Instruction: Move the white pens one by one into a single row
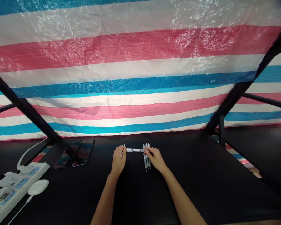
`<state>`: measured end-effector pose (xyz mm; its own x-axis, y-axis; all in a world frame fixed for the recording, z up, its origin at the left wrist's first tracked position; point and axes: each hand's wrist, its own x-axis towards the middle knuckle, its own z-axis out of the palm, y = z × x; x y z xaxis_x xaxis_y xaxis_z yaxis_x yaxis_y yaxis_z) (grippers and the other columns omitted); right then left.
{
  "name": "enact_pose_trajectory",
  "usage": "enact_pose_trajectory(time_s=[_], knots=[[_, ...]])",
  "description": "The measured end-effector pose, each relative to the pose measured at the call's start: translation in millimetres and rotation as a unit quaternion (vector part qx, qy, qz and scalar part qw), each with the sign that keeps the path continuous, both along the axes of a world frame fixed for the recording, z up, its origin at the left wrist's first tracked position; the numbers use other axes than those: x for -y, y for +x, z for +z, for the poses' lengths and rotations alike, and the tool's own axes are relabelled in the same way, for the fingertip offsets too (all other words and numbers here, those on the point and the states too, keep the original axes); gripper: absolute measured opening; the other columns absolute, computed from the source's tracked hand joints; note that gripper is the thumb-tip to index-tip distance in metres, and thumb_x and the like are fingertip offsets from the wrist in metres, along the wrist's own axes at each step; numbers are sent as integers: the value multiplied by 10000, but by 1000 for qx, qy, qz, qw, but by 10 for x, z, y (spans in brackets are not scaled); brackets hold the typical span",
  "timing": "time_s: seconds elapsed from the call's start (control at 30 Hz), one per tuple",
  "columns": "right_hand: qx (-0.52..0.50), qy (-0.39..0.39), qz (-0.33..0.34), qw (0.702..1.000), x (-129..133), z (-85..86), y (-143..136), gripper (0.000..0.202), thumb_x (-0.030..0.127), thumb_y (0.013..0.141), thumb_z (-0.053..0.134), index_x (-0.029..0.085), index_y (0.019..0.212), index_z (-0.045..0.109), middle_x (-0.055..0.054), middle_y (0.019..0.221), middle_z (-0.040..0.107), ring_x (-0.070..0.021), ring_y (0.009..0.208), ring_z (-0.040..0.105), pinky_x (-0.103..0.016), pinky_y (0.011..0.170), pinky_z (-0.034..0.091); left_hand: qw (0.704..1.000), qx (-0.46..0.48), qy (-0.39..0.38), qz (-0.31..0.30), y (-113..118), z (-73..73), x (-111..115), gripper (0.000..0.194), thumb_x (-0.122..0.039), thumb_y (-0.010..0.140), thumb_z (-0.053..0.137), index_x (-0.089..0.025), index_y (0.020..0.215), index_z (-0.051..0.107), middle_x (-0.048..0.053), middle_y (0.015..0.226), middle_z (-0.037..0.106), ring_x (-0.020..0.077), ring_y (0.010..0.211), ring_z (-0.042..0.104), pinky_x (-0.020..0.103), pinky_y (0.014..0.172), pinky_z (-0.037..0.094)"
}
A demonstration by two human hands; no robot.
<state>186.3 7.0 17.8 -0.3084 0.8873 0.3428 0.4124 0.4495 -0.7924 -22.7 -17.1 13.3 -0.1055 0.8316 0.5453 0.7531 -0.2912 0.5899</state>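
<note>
A white and grey pen (134, 150) lies level between my two hands, above the black table (135, 187). Its left end is in the closed fingers of my left hand (119, 158), where part of another pen also shows at the fingertips. The fingertips of my right hand (155, 157) pinch the grey right end. Several similar pens (145, 159) lie side by side on the table, just left of my right hand and partly covered by it, with their tips toward me.
Two dark phones (67, 154) lie at the left back. A white power strip (32, 175) with plugs and a round white charger (38, 187) sit at the left edge. Black frame bars (234, 97) and a striped sheet (131, 84) stand behind.
</note>
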Motion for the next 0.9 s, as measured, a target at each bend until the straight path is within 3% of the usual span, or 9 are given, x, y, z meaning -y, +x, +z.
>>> enact_pose_trajectory(time_s=[0.1, 0.3, 0.9], knots=[[-2, 18, 4, 1000, -17, -3, 7, 256, 337, 891, 452, 212, 915, 673, -21, 722, 689, -197, 719, 619, -328, 771, 428, 1000, -10, -4, -7, -5, 2, -4, 279, -303, 921, 319, -205, 735, 501, 21, 718, 544, 168, 708, 510, 296, 683, 398], [-25, 61, -15, 998, -55, -56, 66, 215, 314, 871, 487, 209, 955, 655, -56, 900, 681, -194, 762, 610, -323, 744, 448, 1000, -3, -1, 8, -13, 35, -2, 329, -316, 917, 328, -207, 615, 398, -7, 623, 462, 151, 633, 468, 273, 625, 359], [-54, 80, -82, 992, -108, -51, 150, 194, 293, 874, 463, 211, 911, 635, -57, 900, 643, -194, 800, 590, -324, 747, 460, 997, 28, -2, 74, -126, 56, -10, 328, -313, 865, 356, -211, 554, 328, -25, 545, 400, 134, 550, 424, 253, 548, 306]])
